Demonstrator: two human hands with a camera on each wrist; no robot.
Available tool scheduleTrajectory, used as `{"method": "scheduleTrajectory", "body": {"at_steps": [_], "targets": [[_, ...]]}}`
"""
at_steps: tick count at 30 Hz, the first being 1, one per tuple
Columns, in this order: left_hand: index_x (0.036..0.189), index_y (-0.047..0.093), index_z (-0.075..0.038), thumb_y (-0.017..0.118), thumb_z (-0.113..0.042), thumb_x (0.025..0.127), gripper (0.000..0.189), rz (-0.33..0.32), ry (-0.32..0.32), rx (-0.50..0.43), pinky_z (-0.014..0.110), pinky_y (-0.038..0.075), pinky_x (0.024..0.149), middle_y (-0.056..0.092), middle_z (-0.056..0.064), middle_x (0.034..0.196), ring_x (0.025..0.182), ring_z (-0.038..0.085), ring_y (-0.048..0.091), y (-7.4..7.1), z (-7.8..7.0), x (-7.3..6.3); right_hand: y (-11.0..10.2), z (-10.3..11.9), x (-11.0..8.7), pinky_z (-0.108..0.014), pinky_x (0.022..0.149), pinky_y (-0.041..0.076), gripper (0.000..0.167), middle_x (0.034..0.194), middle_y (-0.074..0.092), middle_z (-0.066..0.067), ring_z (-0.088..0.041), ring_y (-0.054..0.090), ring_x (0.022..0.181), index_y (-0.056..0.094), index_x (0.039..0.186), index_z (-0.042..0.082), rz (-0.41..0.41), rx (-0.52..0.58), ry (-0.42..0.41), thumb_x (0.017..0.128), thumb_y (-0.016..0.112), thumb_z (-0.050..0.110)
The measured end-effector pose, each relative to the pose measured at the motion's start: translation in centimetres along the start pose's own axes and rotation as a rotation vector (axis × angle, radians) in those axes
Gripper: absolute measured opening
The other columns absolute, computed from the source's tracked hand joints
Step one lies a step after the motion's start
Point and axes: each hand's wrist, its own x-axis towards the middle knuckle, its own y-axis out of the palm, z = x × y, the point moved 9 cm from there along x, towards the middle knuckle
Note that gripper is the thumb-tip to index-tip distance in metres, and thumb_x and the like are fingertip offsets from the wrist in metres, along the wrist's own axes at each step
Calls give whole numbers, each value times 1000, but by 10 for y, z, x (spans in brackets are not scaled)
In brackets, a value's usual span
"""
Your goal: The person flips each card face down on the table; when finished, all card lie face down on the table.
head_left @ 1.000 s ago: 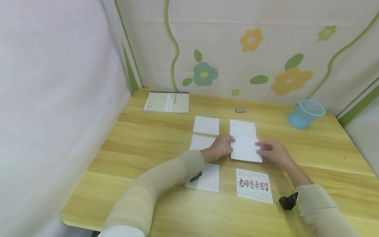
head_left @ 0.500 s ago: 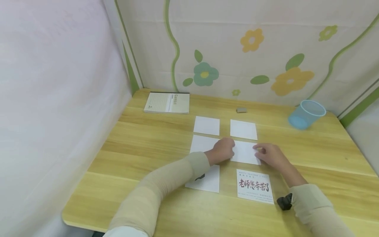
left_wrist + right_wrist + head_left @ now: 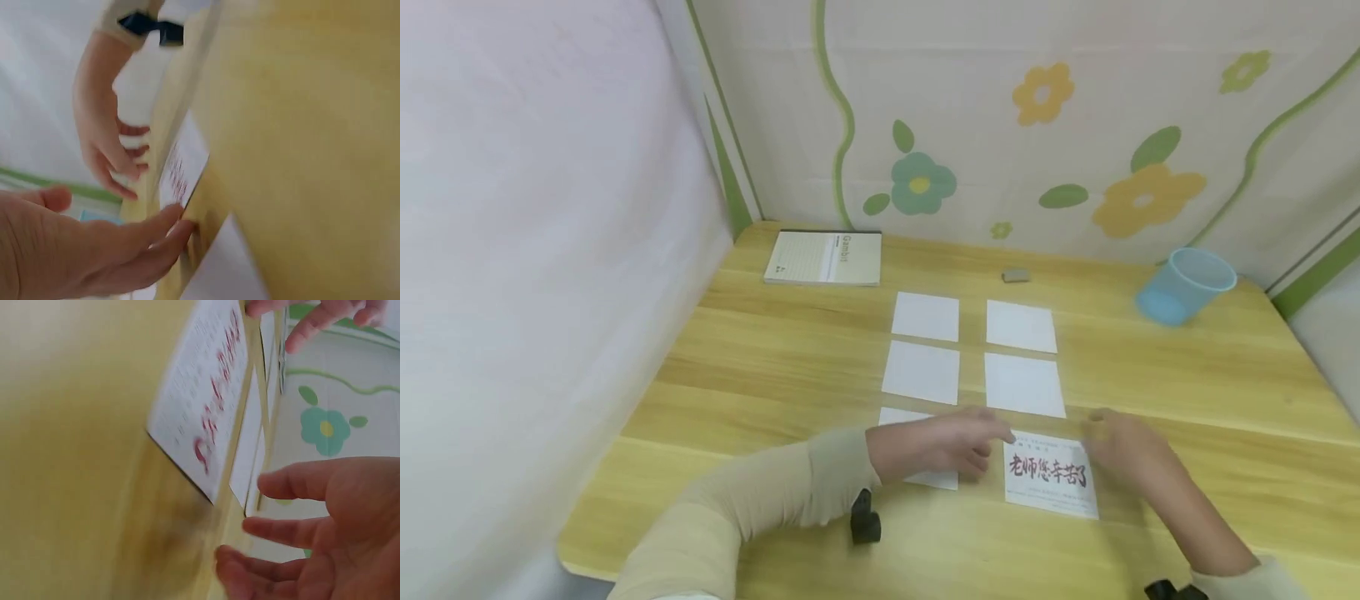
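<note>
A white card with red Chinese characters [image 3: 1049, 490] lies face up at the near right of two columns of cards. My left hand [image 3: 942, 443] reaches to its upper left corner with loosely extended fingers; whether they touch it is unclear. At the card's right edge is my right hand [image 3: 1133, 454], blurred, and in the right wrist view its thumb and fingers are spread around nothing. The middle right blank card [image 3: 1024, 383] lies just beyond the printed one. Beneath my left hand, the near left blank card [image 3: 931, 480] is partly hidden.
Farther back lie a middle left card [image 3: 921, 372], a far left card [image 3: 926, 317] and a far right card [image 3: 1021, 326], all blank. A Gambit notepad [image 3: 823, 257], a small grey block [image 3: 1016, 276] and a blue translucent cup [image 3: 1185, 286] stand along the back.
Both hands have let go of the middle right blank card, which now lies flat below the far right one. They have moved nearer to me, to either side of the printed card.
</note>
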Motion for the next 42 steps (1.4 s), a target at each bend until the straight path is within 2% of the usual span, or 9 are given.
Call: {"method": "scheduleTrajectory", "body": {"at_steps": [9,14,18,22,29,32,35,39,42], "targets": [[143,21,-4,61,-15,81,75,-112,41,-167,67,22,96,29,40,131,123,56,25,14,11,-8,27,33,-15,-64,80,40,69,123,42,-41,-55,44,106,31,135,-12,9,120,-88,87,61,29],[126,46,-1,57,-17,84,47,-187,75,-236,63,34,91,50,26,115,110,44,45,4,14,-5,27,43,-19,-63,81,40,73,124,41,-41,-55,43,108,29,137,-10,29,177,-90,91,54,41],[107,59,-3,52,-21,88,27,-175,170,-250,47,47,82,60,11,95,89,27,58,0,5,-3,33,58,-24,-57,78,47,66,129,38,-38,-51,46,109,24,141,-1,171,507,-91,95,46,40],[107,62,-5,55,-13,87,23,-115,243,-207,36,50,74,60,5,86,78,18,57,7,-4,-2,29,75,-27,-46,74,52,56,123,43,-33,-38,54,101,22,141,-2,264,821,-102,99,40,30],[109,60,-22,65,0,73,44,-251,288,61,37,49,68,54,3,97,77,20,53,-7,-9,-4,-9,59,-22,-29,65,52,46,110,55,-20,-12,60,80,33,137,0,-92,802,-107,97,47,18],[108,58,-20,65,2,73,43,-234,325,94,34,51,58,52,3,74,57,20,52,-12,-12,-3,-17,49,-23,-28,61,53,52,107,56,-21,-7,60,78,30,140,8,-204,793,-106,94,53,15],[105,59,-16,64,4,74,37,-226,365,147,29,50,48,45,2,58,42,18,45,-17,-16,-3,-19,39,-25,-29,59,52,56,103,56,-24,-7,59,78,32,140,7,-240,725,-121,91,58,12],[104,61,-13,67,2,76,32,-234,354,293,28,51,46,52,1,63,45,16,48,-21,-18,-1,-13,29,-28,-32,63,53,47,108,55,-26,-23,60,88,45,130,1,-204,547,-157,88,62,13],[106,61,-12,66,2,78,31,-212,327,454,28,51,48,58,3,65,49,16,55,-20,-16,4,-4,27,-25,-32,63,53,41,96,61,-20,-30,61,83,54,121,1,-179,397,-190,85,67,14]]}}
